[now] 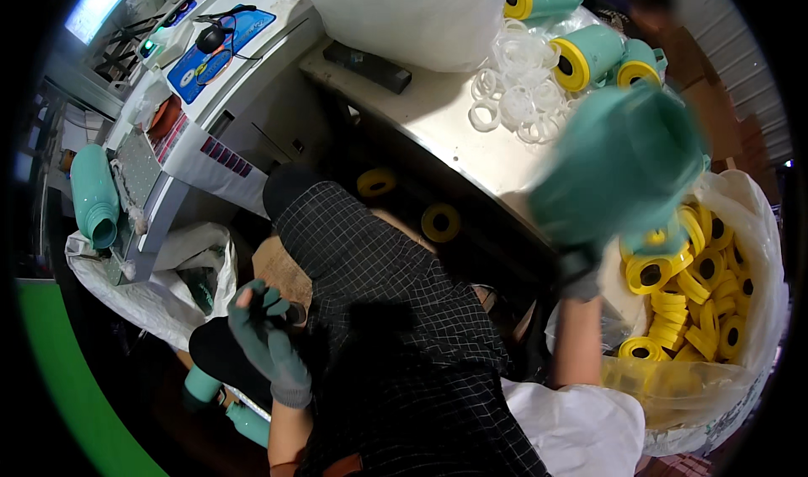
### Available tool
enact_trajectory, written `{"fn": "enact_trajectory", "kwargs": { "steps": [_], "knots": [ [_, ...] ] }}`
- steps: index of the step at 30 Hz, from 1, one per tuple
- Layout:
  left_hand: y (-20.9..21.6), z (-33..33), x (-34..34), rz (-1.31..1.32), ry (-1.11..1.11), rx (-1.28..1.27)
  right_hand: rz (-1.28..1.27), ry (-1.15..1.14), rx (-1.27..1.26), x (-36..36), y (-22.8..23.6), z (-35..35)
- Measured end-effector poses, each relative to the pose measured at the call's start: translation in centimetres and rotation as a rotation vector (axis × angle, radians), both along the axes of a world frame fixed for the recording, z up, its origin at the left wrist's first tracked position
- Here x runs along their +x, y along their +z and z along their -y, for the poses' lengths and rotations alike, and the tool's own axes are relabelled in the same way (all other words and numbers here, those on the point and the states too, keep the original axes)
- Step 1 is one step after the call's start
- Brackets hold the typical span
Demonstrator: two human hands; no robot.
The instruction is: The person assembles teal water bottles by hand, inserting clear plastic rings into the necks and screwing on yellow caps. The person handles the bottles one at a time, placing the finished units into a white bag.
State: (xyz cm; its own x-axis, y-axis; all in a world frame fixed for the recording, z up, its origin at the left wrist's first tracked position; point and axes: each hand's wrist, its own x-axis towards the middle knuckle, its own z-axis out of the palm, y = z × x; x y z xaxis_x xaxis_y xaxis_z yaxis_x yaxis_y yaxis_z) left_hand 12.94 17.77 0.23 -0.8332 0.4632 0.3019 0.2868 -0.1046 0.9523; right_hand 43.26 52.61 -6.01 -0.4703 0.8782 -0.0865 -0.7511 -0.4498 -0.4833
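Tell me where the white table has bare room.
The white table is bare between the dark box and the clear rings, along its front edge. It is crowded right of that with rings and green bottles, and behind with the white bag. The green container in the right hand hides part of the right end.

A large, teal, rounded container (619, 170), blurred, is held up tilted in the right hand (581, 271), near the white surface (442, 127).
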Motion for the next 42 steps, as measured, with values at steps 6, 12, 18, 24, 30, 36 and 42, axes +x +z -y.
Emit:
{"fn": "enact_trajectory", "kwargs": {
  "steps": [6, 12, 18, 24, 30, 36, 42],
  "knots": [
    [-2.0, 0.2, -0.2, 0.032, 0.025, -0.245, 0.864, -0.850, 0.468, 15.0, 8.0, -12.8],
    [-1.9, -2.4, -0.9, 0.011, -0.152, -0.351, 0.255, -0.687, 0.038, 21.9, 13.7, -22.7],
    [-2.0, -5.1, -0.7, -0.123, -0.178, -0.350, 0.351, -0.124, 0.578, 4.7, 9.2, -13.7],
    [-2.7, -6.6, -0.1, 0.111, -0.299, -0.523, 0.898, 0.834, 0.601, -7.2, -9.0, 3.8],
    [-3.7, -9.1, -0.2, -0.041, -0.270, -0.646, 1.814, 0.714, 1.092, -10.3, -24.9, 7.3],
    [-3.6, -11.9, 0.1, -0.166, -0.210, -0.716, 1.818, 0.997, 0.984, -15.0, -32.2, 4.2],
    [-4.3, -12.3, 1.1, -0.197, -0.140, -0.730, 1.768, 0.967, 0.943, -15.3, -35.5, 4.8]
  ]
}}
